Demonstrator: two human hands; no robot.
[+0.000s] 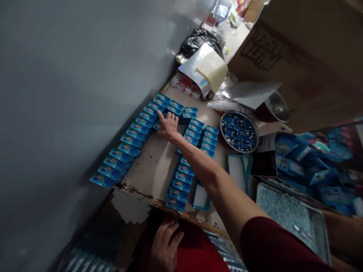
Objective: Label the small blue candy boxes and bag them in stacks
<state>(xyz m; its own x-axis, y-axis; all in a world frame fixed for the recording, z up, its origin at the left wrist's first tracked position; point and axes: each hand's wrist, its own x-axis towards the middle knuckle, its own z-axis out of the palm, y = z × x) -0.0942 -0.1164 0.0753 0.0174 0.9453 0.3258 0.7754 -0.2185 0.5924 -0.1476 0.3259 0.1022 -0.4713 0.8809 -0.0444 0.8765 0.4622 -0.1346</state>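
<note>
- Head view shows my right hand (168,126) stretched far across the table (154,172), fingers spread flat, gripping nothing, fingertips touching the blue boxes (141,126) near the wall.
- Those boxes lie in tidy rows along the wall and down the middle, I judge to keep them countable.
- My left hand (165,245) rests open on my lap, empty, likely bracing the reach.
- A metal bowl (239,132) of small blue pieces sits to the right, within reach.

boxes (133,140) on table (154,170), bowl (239,132) right
</note>
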